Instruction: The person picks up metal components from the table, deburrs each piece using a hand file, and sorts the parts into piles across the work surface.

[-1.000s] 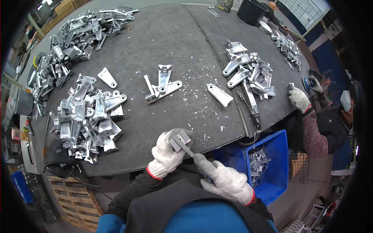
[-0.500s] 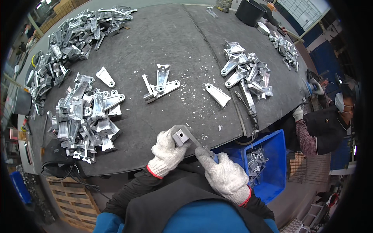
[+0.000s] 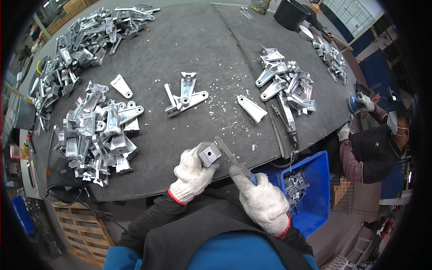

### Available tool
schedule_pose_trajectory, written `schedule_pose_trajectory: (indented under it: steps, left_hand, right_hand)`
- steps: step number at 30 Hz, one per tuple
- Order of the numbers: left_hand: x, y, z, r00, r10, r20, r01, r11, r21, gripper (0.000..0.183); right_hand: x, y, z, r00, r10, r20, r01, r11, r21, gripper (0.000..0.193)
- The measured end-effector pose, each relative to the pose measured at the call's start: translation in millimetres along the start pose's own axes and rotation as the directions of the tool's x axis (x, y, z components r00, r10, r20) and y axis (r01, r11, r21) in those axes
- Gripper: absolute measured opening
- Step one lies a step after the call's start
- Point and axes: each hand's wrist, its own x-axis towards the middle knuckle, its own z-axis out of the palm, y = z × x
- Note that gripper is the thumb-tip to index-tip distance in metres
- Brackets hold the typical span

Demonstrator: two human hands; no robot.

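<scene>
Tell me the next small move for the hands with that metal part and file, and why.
Probably push the file forward across the metal part. The left hand grips the part at the table edge, the right hand holds the file's handle, and the blade lies against the part's top. White filings speckle the table just beyond, which suggests filing is under way.

One dark bench (image 3: pixel 189 49) carries four heaps of grey metal castings, too tangled to count piece by piece: one along the far left (image 3: pixel 76 49), one at the near left (image 3: pixel 96 132), one at the right (image 3: pixel 285 81) and a smaller one at the far right edge (image 3: pixel 332 56). Two single flat castings (image 3: pixel 122 85) (image 3: pixel 253 109) lie apart, and one small cluster of about three (image 3: pixel 185 95) sits mid-bench. There is one blue bin (image 3: pixel 315 180), one black bucket (image 3: pixel 290 13), one wooden pallet (image 3: pixel 83 229), and two people, each with two white-gloved hands.
</scene>
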Motion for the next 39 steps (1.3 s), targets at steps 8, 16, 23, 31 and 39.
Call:
schedule_pose_trajectory:
  steps: [8,16,23,31,39]
  left_hand:
    - [0,-9,2,0.999,-0.017,0.044,0.022,0.995,-0.098,0.034]
    - [-2,-6,0,0.995,-0.095,0.02,0.097,0.989,-0.115,0.036]
    - [-12,-29,1,1.0,0.012,0.01,-0.009,0.955,-0.296,0.032]
    - [-13,-16,-1,0.997,-0.072,0.023,0.075,0.925,-0.372,0.031]
    - [-11,-18,4,0.998,-0.016,-0.066,-0.01,0.926,-0.377,0.027]
  right_hand:
    - [-1,-1,6,0.997,-0.081,0.004,0.081,0.996,-0.04,0.071]
    - [1,0,-6,0.993,0.063,0.097,-0.074,0.992,0.106,0.072]
    - [-12,8,3,0.996,-0.094,0.012,0.078,0.889,0.451,0.063]
    - [-11,13,4,0.964,-0.171,0.205,0.043,0.858,0.512,0.062]
    - [-13,15,16,0.976,-0.18,0.122,0.091,0.848,0.522,0.063]
